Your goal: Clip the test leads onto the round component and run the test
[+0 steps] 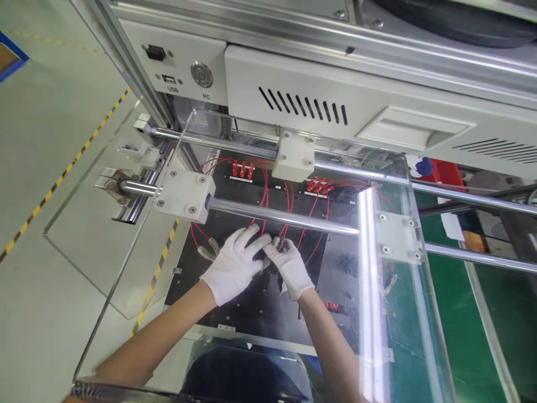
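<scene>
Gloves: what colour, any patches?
The gloves are white, greyish at some fingertips; best seen in head view.

Left forearm (163, 336) and right forearm (331, 347) rise from the bottom; gloved left hand (235, 262) and right hand (290, 267) converge mid-frame, partly curled.

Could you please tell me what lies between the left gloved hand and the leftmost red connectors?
In the head view, a metal rod crosses between the left hand and those connectors, over the black panel; red wires show there.

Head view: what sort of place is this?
Probably a factory or electronics workshop: thin red wires over a black panel, a white housing marked USB and PC, and yellow-black striped floor tape.
</scene>
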Motion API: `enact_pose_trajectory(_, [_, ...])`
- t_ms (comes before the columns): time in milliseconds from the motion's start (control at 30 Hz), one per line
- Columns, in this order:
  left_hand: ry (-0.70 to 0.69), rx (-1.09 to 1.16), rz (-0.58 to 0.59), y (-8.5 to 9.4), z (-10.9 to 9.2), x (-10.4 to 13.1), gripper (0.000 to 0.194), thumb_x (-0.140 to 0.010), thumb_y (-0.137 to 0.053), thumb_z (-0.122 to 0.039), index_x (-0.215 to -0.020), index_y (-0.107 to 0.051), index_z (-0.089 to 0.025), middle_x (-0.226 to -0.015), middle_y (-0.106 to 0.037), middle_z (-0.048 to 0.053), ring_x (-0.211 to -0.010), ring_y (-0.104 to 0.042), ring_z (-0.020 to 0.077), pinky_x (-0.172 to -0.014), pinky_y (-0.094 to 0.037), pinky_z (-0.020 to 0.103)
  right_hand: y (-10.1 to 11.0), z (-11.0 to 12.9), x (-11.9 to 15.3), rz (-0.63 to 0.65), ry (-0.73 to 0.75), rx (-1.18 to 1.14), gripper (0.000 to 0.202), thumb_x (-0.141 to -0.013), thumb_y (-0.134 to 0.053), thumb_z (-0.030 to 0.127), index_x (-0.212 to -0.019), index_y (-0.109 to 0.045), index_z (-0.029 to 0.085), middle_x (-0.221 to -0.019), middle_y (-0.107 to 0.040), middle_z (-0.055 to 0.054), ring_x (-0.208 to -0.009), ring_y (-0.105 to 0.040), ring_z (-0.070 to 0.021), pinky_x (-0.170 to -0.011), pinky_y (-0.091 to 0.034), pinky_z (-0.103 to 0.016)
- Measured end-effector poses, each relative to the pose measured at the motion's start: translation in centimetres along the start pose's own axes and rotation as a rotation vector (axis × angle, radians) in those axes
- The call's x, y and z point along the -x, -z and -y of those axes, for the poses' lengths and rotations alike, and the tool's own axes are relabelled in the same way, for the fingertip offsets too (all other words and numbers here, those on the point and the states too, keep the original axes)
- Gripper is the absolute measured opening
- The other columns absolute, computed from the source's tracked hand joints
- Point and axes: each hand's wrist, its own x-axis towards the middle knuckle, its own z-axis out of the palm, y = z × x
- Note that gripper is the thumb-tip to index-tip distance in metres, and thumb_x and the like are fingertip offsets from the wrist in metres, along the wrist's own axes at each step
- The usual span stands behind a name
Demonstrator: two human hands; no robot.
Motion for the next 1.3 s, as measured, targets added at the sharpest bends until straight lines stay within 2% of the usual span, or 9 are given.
enact_pose_trajectory(100, [-0.018, -0.007, -0.036, -0.5, 0.2, 0.0, 0.014, -0.072, -0.068, -0.024, -0.086, -0.067, -0.026, -0.127, -0.052, 0.003, -0.123, -0.037, 0.0341, -0.099, -0.036, 0.054, 0.1, 0.5, 0.1, 0.02, -0.009, 0.089, 0.038, -0.048, -0.076, 0.035, -0.07, -0.051, 0.018, -0.061, -0.055, 0.007, -0.058, -0.049, -0.0086, -0.057, -0.041, -0.023])
enact_pose_trajectory(367, [-0.026, -0.007, -0.025, -1.0, 0.4, 0.1, 0.015, -0.069, -0.071, -0.023, -0.083, -0.067, -0.029, -0.128, -0.052, 0.0, -0.124, -0.037, 0.0319, -0.099, -0.036, 0.051, 0.8, -0.3, -0.2, 0.101, -0.03, -0.038, 0.044, -0.051, -0.075, 0.038, -0.085, -0.057, 0.015, -0.072, -0.062, 0.002, -0.062, -0.053, -0.0101, -0.063, -0.043, -0.025])
enact_pose_trajectory(533, [-0.019, -0.005, -0.002, -0.9, 0.4, 0.1, 0.012, -0.072, -0.069, -0.024, -0.083, -0.067, -0.029, -0.128, -0.051, 0.0, -0.124, -0.036, 0.031, -0.099, -0.035, 0.051, 1.0, -0.6, -0.3, 0.11, -0.038, -0.048, 0.045, -0.052, -0.075, 0.039, -0.085, -0.056, 0.016, -0.074, -0.064, 0.001, -0.061, -0.053, -0.0103, -0.057, -0.041, -0.024])
enact_pose_trajectory(700, [-0.008, 0.006, 0.017, -0.8, 0.4, 0.0, 0.011, -0.072, -0.069, -0.024, -0.082, -0.067, -0.028, -0.129, -0.051, 0.0, -0.125, -0.035, 0.0315, -0.1, -0.034, 0.052, 0.8, -0.6, -0.3, 0.113, -0.022, -0.059, 0.041, -0.052, -0.075, 0.039, -0.08, -0.055, 0.017, -0.07, -0.061, 0.003, -0.062, -0.053, -0.0103, -0.059, -0.041, -0.023])
enact_pose_trajectory(867, [-0.022, 0.001, -0.003, -0.7, 0.3, 0.0, 0.005, -0.072, -0.068, -0.025, -0.077, -0.067, -0.025, -0.128, -0.051, 0.001, -0.124, -0.036, 0.0325, -0.1, -0.036, 0.052, 0.5, -0.9, -0.2, 0.067, -0.019, -0.044, 0.039, -0.051, -0.074, 0.039, -0.077, -0.054, 0.017, -0.066, -0.059, 0.005, -0.059, -0.052, -0.0097, -0.06, -0.042, -0.024])
enact_pose_trajectory(1033, [-0.034, -0.026, -0.027, 0.1, 0.2, 0.3, 0.004, -0.077, -0.062, -0.021, -0.079, -0.065, -0.02, -0.126, -0.053, 0.002, -0.122, -0.038, 0.0311, -0.1, -0.039, 0.05, -0.2, -1.1, 0.0, -0.059, 0.047, -0.005, 0.04, -0.052, -0.073, 0.035, -0.08, -0.049, 0.019, -0.071, -0.06, 0.005, -0.065, -0.056, -0.0107, -0.065, -0.045, -0.024])
enact_pose_trajectory(1167, [0.03, 0.034, -0.175, 1.9, 0.6, 2.2, 0.016, -0.08, -0.056, -0.014, -0.092, -0.064, -0.022, -0.124, -0.052, 0.006, -0.122, -0.04, 0.028, -0.096, -0.043, 0.047, -0.8, -1.4, 0.0, -0.104, 0.041, 0.035, 0.049, -0.051, -0.072, 0.033, -0.089, -0.044, 0.021, -0.072, -0.063, 0.004, -0.069, -0.06, -0.0122, -0.071, -0.048, -0.027])
enact_pose_trajectory(1233, [0.143, 0.113, -0.271, 3.0, 0.9, 4.1, 0.017, -0.082, -0.054, -0.015, -0.091, -0.065, -0.023, -0.122, -0.053, 0.008, -0.119, -0.044, 0.0258, -0.095, -0.044, 0.045, -1.2, -1.6, -0.1, -0.093, 0.032, 0.013, 0.05, -0.049, -0.073, 0.033, -0.087, -0.042, 0.022, -0.071, -0.063, 0.004, -0.071, -0.062, -0.0132, -0.074, -0.048, -0.028])
enact_pose_trajectory(1300, [0.311, 0.225, -0.308, 4.2, 1.0, 6.8, 0.013, -0.084, -0.054, -0.021, -0.086, -0.066, -0.024, -0.119, -0.055, 0.006, -0.111, -0.052, 0.0228, -0.094, -0.046, 0.041, -1.3, -1.6, 0.0, -0.075, 0.024, -0.02, 0.049, -0.048, -0.073, 0.035, -0.084, -0.042, 0.023, -0.073, -0.064, 0.003, -0.075, -0.063, -0.0145, -0.078, -0.048, -0.029])
